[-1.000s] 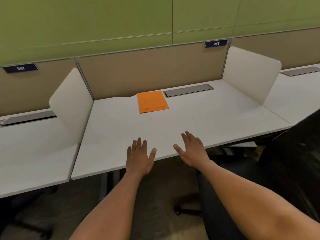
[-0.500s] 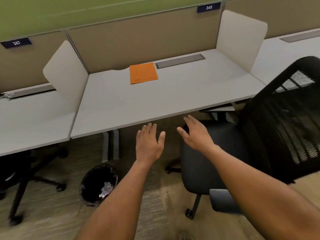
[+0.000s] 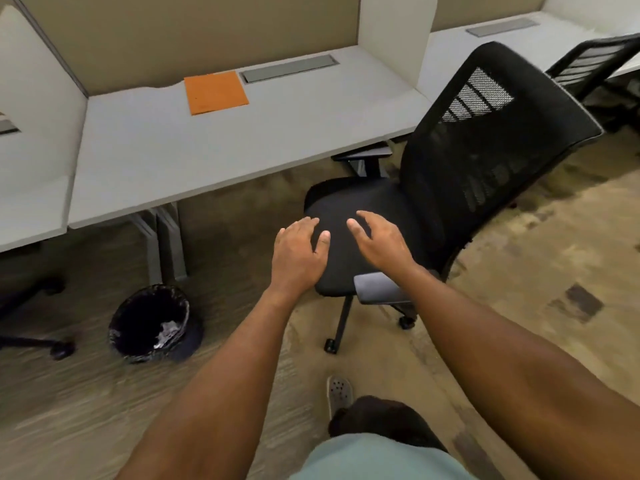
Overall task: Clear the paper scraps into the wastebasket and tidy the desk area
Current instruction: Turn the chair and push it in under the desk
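Both the left hand [image 3: 299,252] and right hand [image 3: 379,241] are hovering open and empty over the black mesh office chair [image 3: 450,188], risking rolling it into the round black wastebasket [image 3: 152,323] holding paper scraps [image 3: 168,332].

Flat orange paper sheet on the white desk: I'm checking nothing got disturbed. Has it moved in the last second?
No. The flat orange paper sheet lies beside the grey cable tray as before; only the camera shifted.
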